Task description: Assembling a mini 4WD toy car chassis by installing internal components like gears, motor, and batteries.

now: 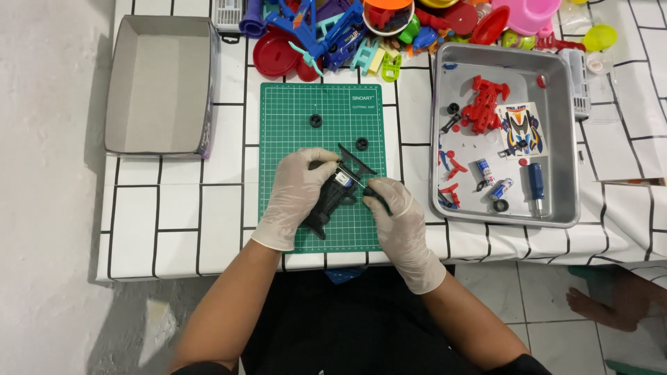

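Note:
Both my hands wear pale gloves over a green cutting mat (292, 111). My left hand (297, 194) grips a black toy car chassis (336, 196) from the left. My right hand (399, 222) pinches a small black wheel-like part at the chassis's right side. A small silver and blue motor shows inside the chassis between my hands. Two loose black wheels (315, 120) (362, 144) lie on the mat above my hands.
A metal tray (563, 139) at the right holds a red chassis part (485, 104), a sticker sheet, batteries and a blue screwdriver (536, 182). An empty cardboard box lid (160, 83) sits at the left. Colourful plastic toys (375, 28) pile at the back. Someone's bare foot (590, 302) shows at lower right.

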